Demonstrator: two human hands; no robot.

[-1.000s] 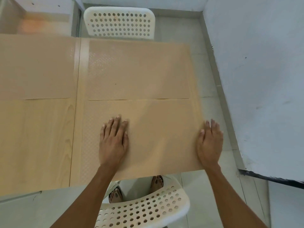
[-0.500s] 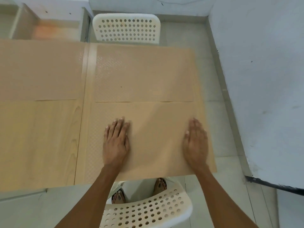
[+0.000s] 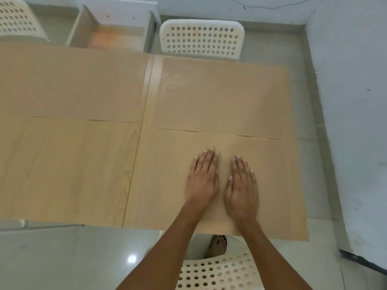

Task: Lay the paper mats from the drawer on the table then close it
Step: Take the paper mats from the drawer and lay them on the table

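Note:
Three tan paper mats lie flat on the light wooden table (image 3: 69,168). The near right mat (image 3: 278,185) carries both my hands. My left hand (image 3: 202,178) and my right hand (image 3: 240,185) rest palm down side by side on it, fingers extended, holding nothing. A second mat (image 3: 222,97) lies beyond it at the far right, and a third mat (image 3: 71,84) covers the far left. The white drawer (image 3: 111,28) stands pulled open past the table's far edge, with an orange glow on its floor.
A white perforated chair (image 3: 202,38) stands at the far side, another chair (image 3: 16,19) at the far left corner, and a third chair (image 3: 217,273) is under me with a foot (image 3: 217,245) showing. A grey wall (image 3: 356,101) runs along the right.
My right hand slid left from the mat's right edge to beside my left hand. The view shifted, showing more of the open drawer.

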